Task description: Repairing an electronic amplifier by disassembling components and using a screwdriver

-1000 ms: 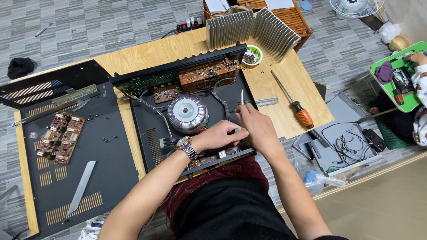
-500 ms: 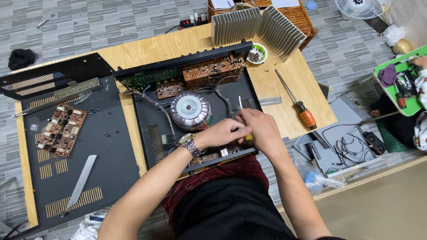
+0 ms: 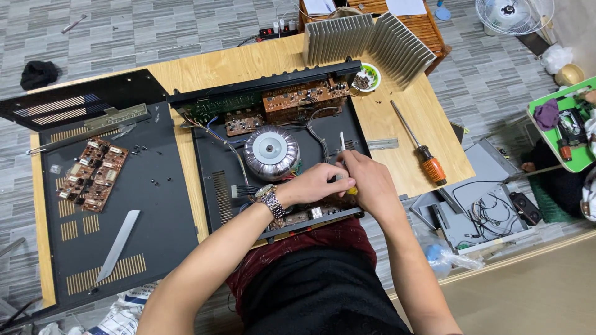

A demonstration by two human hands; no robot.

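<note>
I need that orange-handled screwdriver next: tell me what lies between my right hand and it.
Nothing visible: between the right hand inside the chassis and the orange-handled screwdriver lie only the chassis wall and bare tabletop; a small metal strip sits just beside that path.

Grey striped plank-pattern floor [image 3: 155, 31] all around, under even indoor light. Light wooden table [image 3: 248, 65] in the middle; white fan [image 3: 514, 13] top right, slatted wooden crate [image 3: 422, 25] behind.

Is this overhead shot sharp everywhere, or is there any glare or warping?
Head view: evenly lit and mostly sharp; mild glare on the round silver toroidal transformer; both hands look crisp; the light wooden table edges bow slightly, wide-lens distortion.
</note>
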